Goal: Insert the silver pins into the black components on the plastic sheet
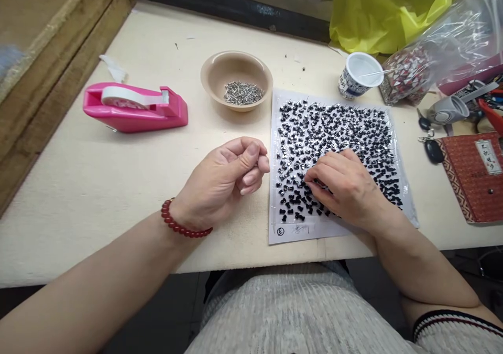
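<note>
My left hand (236, 173), with a red bead bracelet (181, 224) at its wrist, is raised beside the sheet's left edge. Its fingers are curled and the thumb presses on the index finger; whatever they hold is too small to name. Over the white sheet (283, 234) my right hand (343, 183) is closed in a pinch, its fingertips down among small black pieces (334, 126). What lies between those fingertips is hidden. Thin metal pins stick up from many of the black pieces. A beige bowl (210, 81) behind my left hand contains small silvery metal pins (243, 93).
A pink tape dispenser (137, 110) stands at the left, near a wooden frame (58, 76). Toward the back right are a white patterned cup (349, 81), a clear bag of red and white pieces (408, 73) and a yellow bag (385, 13). Keys (433, 151) lie by a red-brown pouch (471, 181).
</note>
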A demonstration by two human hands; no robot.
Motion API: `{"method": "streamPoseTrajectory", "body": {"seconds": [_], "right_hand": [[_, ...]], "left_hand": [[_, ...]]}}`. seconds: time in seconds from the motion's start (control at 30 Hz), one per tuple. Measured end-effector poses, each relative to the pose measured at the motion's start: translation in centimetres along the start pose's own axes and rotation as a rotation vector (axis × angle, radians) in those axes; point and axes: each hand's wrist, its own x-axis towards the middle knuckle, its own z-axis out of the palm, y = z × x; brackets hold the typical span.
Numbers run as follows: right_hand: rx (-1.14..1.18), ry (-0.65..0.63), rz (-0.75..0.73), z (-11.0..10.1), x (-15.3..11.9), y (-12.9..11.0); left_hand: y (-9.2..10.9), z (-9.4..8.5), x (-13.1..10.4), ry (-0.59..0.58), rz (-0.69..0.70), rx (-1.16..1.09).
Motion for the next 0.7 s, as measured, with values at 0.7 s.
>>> {"method": "streamPoseTrajectory", "body": {"seconds": [0.7], "right_hand": [[0.003,0.010,0.002,0.00,0.00,0.01]], "left_hand": [[-0.61,-0.02,-0.46,-0.150,-0.117,0.114]]}}
